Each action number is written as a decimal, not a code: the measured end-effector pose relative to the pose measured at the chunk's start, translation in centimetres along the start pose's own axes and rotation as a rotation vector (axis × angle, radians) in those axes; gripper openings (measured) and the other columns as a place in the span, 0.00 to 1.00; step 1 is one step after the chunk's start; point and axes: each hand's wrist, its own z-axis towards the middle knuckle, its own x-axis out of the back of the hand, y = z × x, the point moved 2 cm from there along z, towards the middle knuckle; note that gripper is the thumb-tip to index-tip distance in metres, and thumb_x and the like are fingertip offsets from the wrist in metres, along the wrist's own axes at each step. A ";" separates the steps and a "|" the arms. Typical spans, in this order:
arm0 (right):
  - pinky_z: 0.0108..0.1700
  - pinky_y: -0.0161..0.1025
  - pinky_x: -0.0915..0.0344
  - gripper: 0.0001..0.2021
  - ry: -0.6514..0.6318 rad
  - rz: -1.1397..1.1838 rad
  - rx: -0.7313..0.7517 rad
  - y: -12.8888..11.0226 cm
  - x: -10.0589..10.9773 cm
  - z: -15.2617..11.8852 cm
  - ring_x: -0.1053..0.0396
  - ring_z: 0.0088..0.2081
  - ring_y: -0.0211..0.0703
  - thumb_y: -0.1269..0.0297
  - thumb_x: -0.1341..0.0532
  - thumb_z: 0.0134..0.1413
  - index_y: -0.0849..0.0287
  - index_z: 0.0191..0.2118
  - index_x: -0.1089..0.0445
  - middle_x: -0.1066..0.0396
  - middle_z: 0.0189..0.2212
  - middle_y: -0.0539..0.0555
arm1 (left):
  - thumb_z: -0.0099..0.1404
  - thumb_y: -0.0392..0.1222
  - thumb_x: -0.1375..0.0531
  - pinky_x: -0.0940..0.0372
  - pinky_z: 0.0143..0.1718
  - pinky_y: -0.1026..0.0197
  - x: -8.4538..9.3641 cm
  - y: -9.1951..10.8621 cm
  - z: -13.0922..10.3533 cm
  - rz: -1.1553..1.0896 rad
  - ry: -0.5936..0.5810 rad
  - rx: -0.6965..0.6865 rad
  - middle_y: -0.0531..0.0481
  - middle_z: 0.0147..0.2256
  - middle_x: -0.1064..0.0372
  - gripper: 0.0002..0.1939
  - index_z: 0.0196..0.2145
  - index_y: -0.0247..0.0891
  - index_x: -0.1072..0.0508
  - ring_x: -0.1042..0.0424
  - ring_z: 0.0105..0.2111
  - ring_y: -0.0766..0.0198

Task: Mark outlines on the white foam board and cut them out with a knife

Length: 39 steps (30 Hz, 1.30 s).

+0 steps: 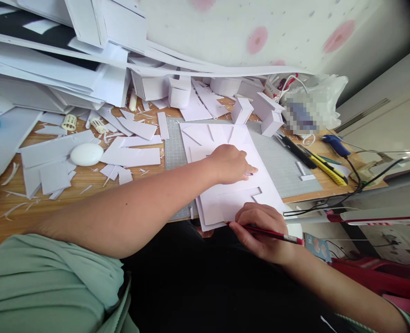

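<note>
My right hand (262, 226) grips a red and black pencil (274, 234), its tip touching the near edge of a white board piece (215, 210). That piece has a notch cut in its edge and lies on a larger white sheet (265, 162). My left hand (230, 164) presses down on the white pieces with fingers extended; part of the fingers is hidden beneath the hand. A small dark spot shows by its fingertips, too small to name. Beneath the sheet lies a grey cutting mat (295, 178).
White offcuts (131, 155) and a white egg-shaped object (86, 154) litter the wooden table (149, 178) on the left. A yellow utility knife (326, 167) and a blue-handled tool (335, 145) with a cord lie right. Small white boxes (242, 111) and stacked boards (52, 64) stand behind.
</note>
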 end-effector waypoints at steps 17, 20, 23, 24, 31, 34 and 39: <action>0.26 0.35 0.36 0.07 0.161 0.233 -0.157 0.5 0.7 -0.5 0.33 0.22 0.37 0.74 0.39 0.53 0.55 0.33 0.36 0.30 0.21 0.47 | 0.68 0.54 0.51 0.42 0.36 0.53 -0.2 -0.2 0.3 -0.004 0.007 -0.004 0.46 0.53 0.35 0.21 0.58 0.63 0.38 0.33 0.46 0.48; 0.29 0.35 0.34 0.06 0.132 0.277 -0.221 0.3 0.4 -0.1 0.28 0.26 0.38 0.74 0.39 0.55 0.54 0.35 0.35 0.27 0.25 0.48 | 0.67 0.55 0.51 0.42 0.36 0.54 -0.2 -0.3 0.4 -0.005 0.006 0.000 0.47 0.52 0.34 0.21 0.57 0.65 0.38 0.33 0.46 0.49; 0.30 0.36 0.33 0.03 0.044 0.352 -0.254 -0.1 0.2 0.6 0.27 0.27 0.39 0.71 0.41 0.57 0.55 0.34 0.34 0.27 0.25 0.49 | 0.67 0.54 0.50 0.42 0.35 0.54 -0.2 -0.3 0.3 -0.006 0.017 -0.006 0.47 0.52 0.34 0.20 0.57 0.64 0.37 0.32 0.45 0.49; 0.29 0.35 0.33 0.03 0.013 0.388 -0.263 -0.2 0.1 0.8 0.28 0.27 0.39 0.71 0.41 0.58 0.55 0.34 0.34 0.27 0.24 0.49 | 0.67 0.54 0.50 0.42 0.34 0.54 -0.1 -0.3 0.3 -0.005 0.021 -0.010 0.46 0.52 0.34 0.20 0.57 0.63 0.36 0.32 0.44 0.48; 0.25 0.33 0.37 0.05 -0.128 0.349 -0.206 -0.9 -0.6 2.3 0.34 0.23 0.36 0.72 0.43 0.54 0.57 0.30 0.38 0.30 0.22 0.49 | 0.67 0.53 0.49 0.44 0.31 0.55 0.1 -0.1 0.1 0.005 0.028 -0.012 0.46 0.50 0.31 0.21 0.57 0.62 0.36 0.31 0.40 0.50; 0.26 0.34 0.38 0.05 -0.177 0.304 -0.205 -1.0 -0.7 2.9 0.34 0.24 0.38 0.72 0.43 0.52 0.57 0.28 0.39 0.32 0.21 0.49 | 0.67 0.53 0.50 0.44 0.29 0.55 0.3 0.1 0.1 0.017 0.017 -0.011 0.47 0.48 0.30 0.20 0.57 0.62 0.36 0.30 0.39 0.51; 0.22 0.31 0.43 0.06 -0.240 0.247 -0.229 -1.2 -0.7 3.6 0.40 0.20 0.34 0.73 0.43 0.50 0.58 0.26 0.39 0.36 0.18 0.47 | 0.68 0.52 0.50 0.45 0.29 0.57 0.6 0.3 -0.1 0.035 0.014 -0.001 0.49 0.47 0.29 0.20 0.56 0.62 0.36 0.30 0.40 0.53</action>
